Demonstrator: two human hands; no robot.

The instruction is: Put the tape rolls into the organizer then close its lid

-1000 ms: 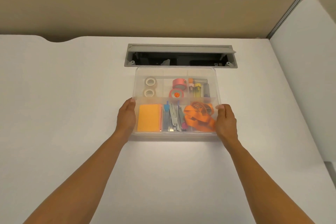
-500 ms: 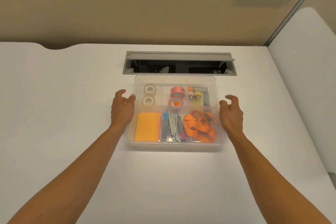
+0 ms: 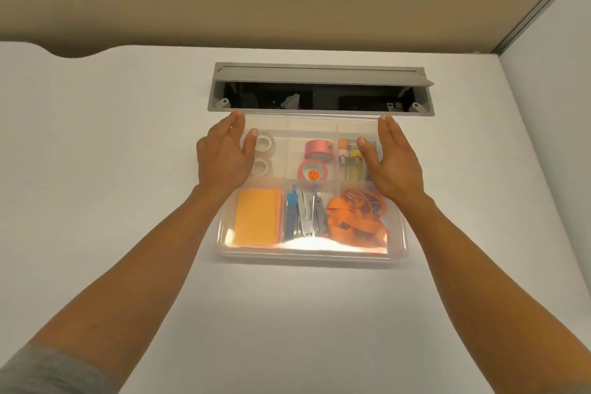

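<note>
A clear plastic organizer lies on the white desk with its transparent lid on top. Two white tape rolls sit in its far left compartment. Two pink tape rolls sit in the far middle one. My left hand rests flat on the lid's far left corner, thumb over the lid. On the far right corner lies my right hand, also flat with fingers straight. Neither hand grips anything.
An open grey cable hatch is set into the desk right behind the organizer. Orange notes, a stapler, an orange lanyard and markers fill the other compartments. A white partition stands at the right.
Both hands left the organizer's near sides, lifted, and moved forward onto the far corners of the lid. The camera tilted down and closer.
</note>
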